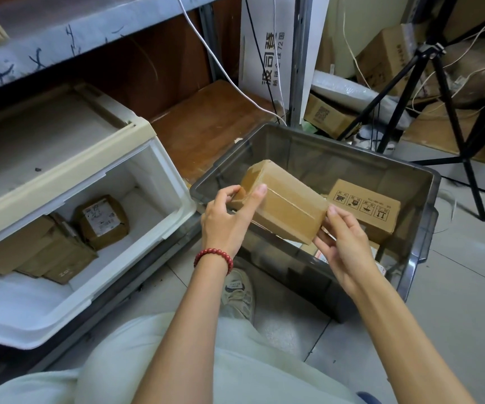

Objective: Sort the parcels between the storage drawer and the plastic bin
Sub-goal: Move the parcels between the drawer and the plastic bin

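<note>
Grey tiled floor (454, 287) under cluttered shelving. On the left, the white storage drawer (31, 313) sits pulled open, with a labelled parcel (102, 221) and brown boxes (57, 252) inside. Centre now: the left hand (223, 220), thumb on top and fingers curled round the end, grips a taped cardboard parcel (285, 205). The right hand (343, 246) pinches its other end. It's held over the grey plastic bin (323, 150), beside a printed box (366, 208) lying inside.

At centre, a left hand (226, 217) and a right hand (343, 246) grip opposite ends of a taped brown cardboard parcel (285, 202) above the grey translucent plastic bin (308, 135) at three o'clock. At nine o'clock, the open white plastic storage drawer (60, 310) contains brown parcels (102, 221).
</note>
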`<state>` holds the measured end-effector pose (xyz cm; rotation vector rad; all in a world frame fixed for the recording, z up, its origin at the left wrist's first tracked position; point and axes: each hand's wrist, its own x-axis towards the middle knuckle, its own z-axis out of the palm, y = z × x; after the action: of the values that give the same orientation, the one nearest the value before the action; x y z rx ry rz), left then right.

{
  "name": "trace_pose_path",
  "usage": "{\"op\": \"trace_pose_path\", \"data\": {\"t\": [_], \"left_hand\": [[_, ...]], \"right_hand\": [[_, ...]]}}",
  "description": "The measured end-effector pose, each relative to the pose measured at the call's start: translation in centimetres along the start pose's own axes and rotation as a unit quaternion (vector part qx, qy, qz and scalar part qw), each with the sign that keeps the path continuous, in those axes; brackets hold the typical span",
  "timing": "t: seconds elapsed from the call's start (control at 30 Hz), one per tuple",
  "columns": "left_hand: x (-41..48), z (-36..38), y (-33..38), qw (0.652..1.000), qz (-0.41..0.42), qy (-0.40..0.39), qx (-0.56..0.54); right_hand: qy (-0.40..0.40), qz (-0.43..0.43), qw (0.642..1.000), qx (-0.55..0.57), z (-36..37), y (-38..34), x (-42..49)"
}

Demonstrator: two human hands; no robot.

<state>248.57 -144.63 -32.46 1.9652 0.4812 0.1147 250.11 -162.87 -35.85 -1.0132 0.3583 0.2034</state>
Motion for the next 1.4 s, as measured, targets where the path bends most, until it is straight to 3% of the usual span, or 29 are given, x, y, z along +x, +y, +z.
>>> {"op": "trace_pose_path", "data": {"t": [0.3, 0.5, 0.7, 0.83, 1.0, 1.4], "left_hand": [[1.6, 3.8, 0.6, 0.998, -0.002, -0.049, 0.040], [3.6, 8.2, 1.2, 0.989, 0.053, -0.113, 0.077], [6.3, 13.2, 1.2, 0.975, 0.072, -0.186, 0.101], [7.5, 15.7, 1.8, 0.967, 0.096, -0.214, 0.096], [8.2, 17.9, 0.1, 0.952, 0.080, -0.268, 0.121], [7.5, 19.0, -2.7, 0.940, 0.084, -0.272, 0.188]], "right_hand": [[0.045, -0.060, 0.994, -0.077, -1.5, -0.8, 0.8], [0.086, -0.130, 0.966, -0.208, -4.0, -1.6, 1.6], [0.127, -0.156, 0.947, -0.251, -6.9, -2.3, 4.3], [0.157, -0.147, 0.930, -0.298, -8.1, -2.5, 6.1], [0.205, -0.108, 0.874, -0.427, -8.4, -1.7, 6.7], [0.196, -0.054, 0.834, -0.513, -8.5, 0.3, 7.2]]}}
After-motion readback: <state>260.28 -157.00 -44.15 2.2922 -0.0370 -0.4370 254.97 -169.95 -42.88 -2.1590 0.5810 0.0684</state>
